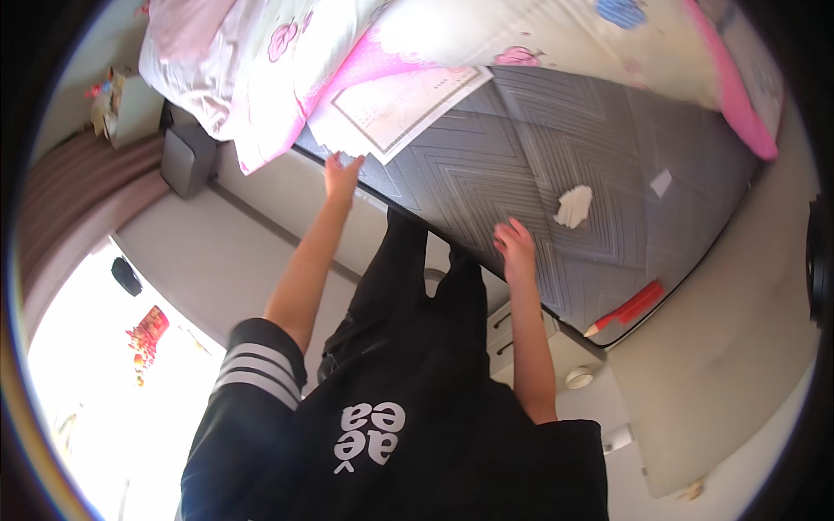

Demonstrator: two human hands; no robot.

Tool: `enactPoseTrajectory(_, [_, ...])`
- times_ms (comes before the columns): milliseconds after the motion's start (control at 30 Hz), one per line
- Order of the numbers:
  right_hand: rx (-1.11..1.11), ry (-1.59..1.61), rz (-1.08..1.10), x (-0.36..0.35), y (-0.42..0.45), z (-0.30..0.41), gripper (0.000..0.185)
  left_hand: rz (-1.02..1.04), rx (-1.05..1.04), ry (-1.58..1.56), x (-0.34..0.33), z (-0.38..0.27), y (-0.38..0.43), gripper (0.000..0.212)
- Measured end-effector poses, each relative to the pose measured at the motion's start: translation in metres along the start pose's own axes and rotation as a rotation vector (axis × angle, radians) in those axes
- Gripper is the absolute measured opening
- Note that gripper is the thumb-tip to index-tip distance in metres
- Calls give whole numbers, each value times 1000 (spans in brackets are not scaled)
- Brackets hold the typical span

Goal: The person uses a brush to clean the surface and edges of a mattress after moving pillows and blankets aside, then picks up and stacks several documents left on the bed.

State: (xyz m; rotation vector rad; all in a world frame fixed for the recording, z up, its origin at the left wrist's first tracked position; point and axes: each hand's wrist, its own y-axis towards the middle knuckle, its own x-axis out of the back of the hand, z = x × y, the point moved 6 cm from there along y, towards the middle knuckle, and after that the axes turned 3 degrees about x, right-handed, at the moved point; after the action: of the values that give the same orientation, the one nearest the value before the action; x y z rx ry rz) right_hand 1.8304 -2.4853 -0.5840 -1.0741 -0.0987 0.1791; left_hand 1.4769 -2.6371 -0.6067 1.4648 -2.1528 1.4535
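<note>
My left hand [343, 174] is beside the near edge of a grey quilted mattress [456, 172], at the lower corner of some white papers; whether it touches them I cannot tell. The top sheet, a printed paper with a patterned border [404, 111], lies partly under a floral quilt with pink trim [449, 39]. My right hand [515, 251] is over the mattress with bent fingers and nothing visible in it. Beyond it lie a crumpled white piece [573, 206] and a small white scrap [661, 183]. A red brush-like object with a pale tip [627, 309] lies near the mattress corner.
Pale bedding [195, 71] is heaped at the upper left. A dark grey box-shaped thing [186, 159] stands beyond the bed's left side. A white drawer cabinet [544, 345] stands beside the bed near my right arm, below the beige headboard [704, 365]. Brown curtains [78, 202] hang at the left.
</note>
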Motion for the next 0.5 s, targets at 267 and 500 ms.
enactPoseTrajectory(267, [122,-221,49,-185,83,60,65,-163,-250,28,28,-21,84,77])
enactPoseTrajectory(500, [23,-226,-136,-218,104,45,47,-66,140,-494,15,-16,102,71])
